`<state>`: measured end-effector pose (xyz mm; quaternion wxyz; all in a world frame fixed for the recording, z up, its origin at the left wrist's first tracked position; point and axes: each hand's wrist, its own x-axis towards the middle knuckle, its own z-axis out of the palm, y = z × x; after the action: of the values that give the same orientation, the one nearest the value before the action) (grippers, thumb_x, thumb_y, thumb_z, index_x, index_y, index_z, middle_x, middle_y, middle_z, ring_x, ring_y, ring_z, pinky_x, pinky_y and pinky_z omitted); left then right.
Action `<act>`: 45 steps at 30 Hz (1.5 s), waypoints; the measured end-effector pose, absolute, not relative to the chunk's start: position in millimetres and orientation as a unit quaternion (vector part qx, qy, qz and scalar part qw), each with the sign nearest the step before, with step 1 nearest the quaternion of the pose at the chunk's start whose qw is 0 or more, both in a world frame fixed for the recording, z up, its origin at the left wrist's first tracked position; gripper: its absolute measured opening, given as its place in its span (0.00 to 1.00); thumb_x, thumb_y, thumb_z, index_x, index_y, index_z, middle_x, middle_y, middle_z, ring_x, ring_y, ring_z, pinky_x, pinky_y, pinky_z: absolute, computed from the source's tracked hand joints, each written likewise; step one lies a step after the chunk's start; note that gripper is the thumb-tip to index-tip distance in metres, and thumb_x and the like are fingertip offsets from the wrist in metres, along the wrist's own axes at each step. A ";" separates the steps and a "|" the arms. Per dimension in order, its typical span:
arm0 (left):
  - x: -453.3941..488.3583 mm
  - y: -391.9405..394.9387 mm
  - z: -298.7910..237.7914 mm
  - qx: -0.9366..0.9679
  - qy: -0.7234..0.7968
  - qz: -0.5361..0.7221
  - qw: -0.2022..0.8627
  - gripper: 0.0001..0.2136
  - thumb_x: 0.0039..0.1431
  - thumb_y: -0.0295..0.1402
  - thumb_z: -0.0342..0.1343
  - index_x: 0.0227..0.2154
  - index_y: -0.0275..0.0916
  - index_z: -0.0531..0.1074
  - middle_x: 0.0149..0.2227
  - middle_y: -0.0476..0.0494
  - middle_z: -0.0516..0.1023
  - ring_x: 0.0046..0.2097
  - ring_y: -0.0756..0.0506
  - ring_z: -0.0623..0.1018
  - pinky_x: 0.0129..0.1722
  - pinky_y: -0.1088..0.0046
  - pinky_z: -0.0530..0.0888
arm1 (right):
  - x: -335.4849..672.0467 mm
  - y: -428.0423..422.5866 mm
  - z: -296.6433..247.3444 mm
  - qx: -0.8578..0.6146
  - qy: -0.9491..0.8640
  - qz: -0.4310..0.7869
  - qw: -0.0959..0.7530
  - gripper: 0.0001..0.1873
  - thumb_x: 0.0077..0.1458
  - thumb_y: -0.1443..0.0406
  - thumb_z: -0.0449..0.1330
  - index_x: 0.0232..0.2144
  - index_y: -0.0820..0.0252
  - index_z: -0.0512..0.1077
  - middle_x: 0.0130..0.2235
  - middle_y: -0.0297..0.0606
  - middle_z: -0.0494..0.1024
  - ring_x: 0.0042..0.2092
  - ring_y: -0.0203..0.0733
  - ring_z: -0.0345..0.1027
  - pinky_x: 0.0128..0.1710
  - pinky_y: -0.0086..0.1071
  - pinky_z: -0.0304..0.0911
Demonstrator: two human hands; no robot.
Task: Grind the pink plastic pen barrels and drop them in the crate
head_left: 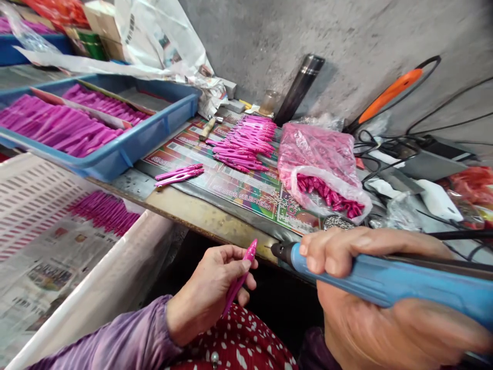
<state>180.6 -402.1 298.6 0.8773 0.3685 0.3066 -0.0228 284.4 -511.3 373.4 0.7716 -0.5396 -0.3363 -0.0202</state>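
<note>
My left hand (210, 290) grips a slim magenta plastic piece (239, 285) upright by its shaft. My right hand (389, 334) is shut around a blue rotary hand tool (370, 272), whose dark nose points at the piece's tip from a short distance. Ahead, a loose pile of similar magenta pieces (242, 144) lies on a printed mat (239, 192), with a pair of them (179, 176) near its left edge. A clear plastic bag (318, 164) holds many more magenta parts.
A blue divided tray (162, 123) of magenta pieces stands at left, above a white perforated crate (38, 200) lined with newspaper. Cables, an orange-handled tool (389, 92) and a dark metal cylinder (298, 90) lie along the concrete wall.
</note>
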 end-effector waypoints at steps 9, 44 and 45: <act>190.1 -411.5 295.8 0.363 0.339 0.010 0.868 0.15 0.43 0.37 0.68 0.28 0.34 0.71 0.19 0.48 0.75 0.16 0.55 0.66 0.17 0.80 0.59 | 295.8 -521.9 363.6 -0.521 -0.413 0.030 0.746 0.21 0.56 0.44 0.66 0.36 0.53 0.79 0.23 0.31 0.76 0.22 0.42 0.68 0.25 0.42 0.67; 192.8 -418.2 294.3 0.372 0.362 0.025 0.854 0.13 0.47 0.36 0.66 0.27 0.36 0.68 0.18 0.48 0.74 0.16 0.58 0.61 0.18 0.81 0.55 | 287.6 -515.0 365.8 -0.547 -0.368 0.032 0.751 0.12 0.55 0.53 0.69 0.31 0.53 0.77 0.21 0.28 0.73 0.20 0.40 0.65 0.22 0.42 0.65; 192.7 -418.1 294.5 0.372 0.363 0.023 0.854 0.12 0.47 0.36 0.66 0.27 0.36 0.68 0.18 0.48 0.74 0.16 0.58 0.61 0.18 0.81 0.55 | 288.1 -515.7 365.5 -0.549 -0.368 0.031 0.750 0.11 0.55 0.54 0.69 0.31 0.53 0.77 0.21 0.28 0.73 0.19 0.41 0.65 0.22 0.41 0.65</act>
<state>192.7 -418.1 294.5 0.8537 0.3723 0.3634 0.0235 288.1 -515.7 365.5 0.7500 -0.5489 -0.3676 0.0314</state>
